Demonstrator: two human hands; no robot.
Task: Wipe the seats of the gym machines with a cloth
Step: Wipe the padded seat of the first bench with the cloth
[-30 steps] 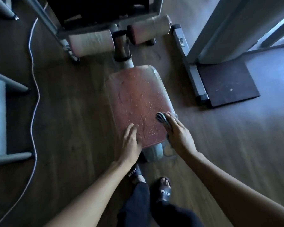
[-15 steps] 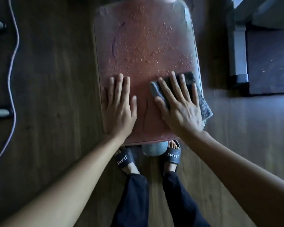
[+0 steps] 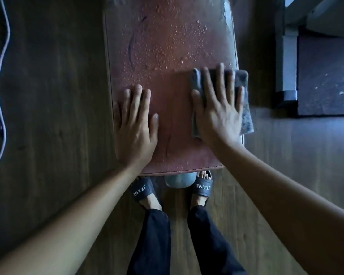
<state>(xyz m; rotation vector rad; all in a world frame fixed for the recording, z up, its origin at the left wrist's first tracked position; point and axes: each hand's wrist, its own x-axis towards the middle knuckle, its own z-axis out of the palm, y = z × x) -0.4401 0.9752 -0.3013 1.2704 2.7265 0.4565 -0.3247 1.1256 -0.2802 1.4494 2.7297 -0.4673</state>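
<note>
A soft grey cloth (image 3: pixel 243 100) lies at the right edge of a wet reddish seat (image 3: pixel 173 56), pinned under the open right hand (image 3: pixel 218 112). Left hand (image 3: pixel 135 128) flat, empty. Cloth probably limp; press, don't pinch.

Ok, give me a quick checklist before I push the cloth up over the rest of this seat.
1. Cloth under right hand, palm flat: ok.
2. Cloth fully on the seat: not ok, its right edge hangs past the seat's side.
3. Left hand flat, bracing the seat: ok.
4. Droplets ahead of the cloth, not yet wiped: not ok.
5. Feet in slides clear of the seat post: cannot tell.
</note>
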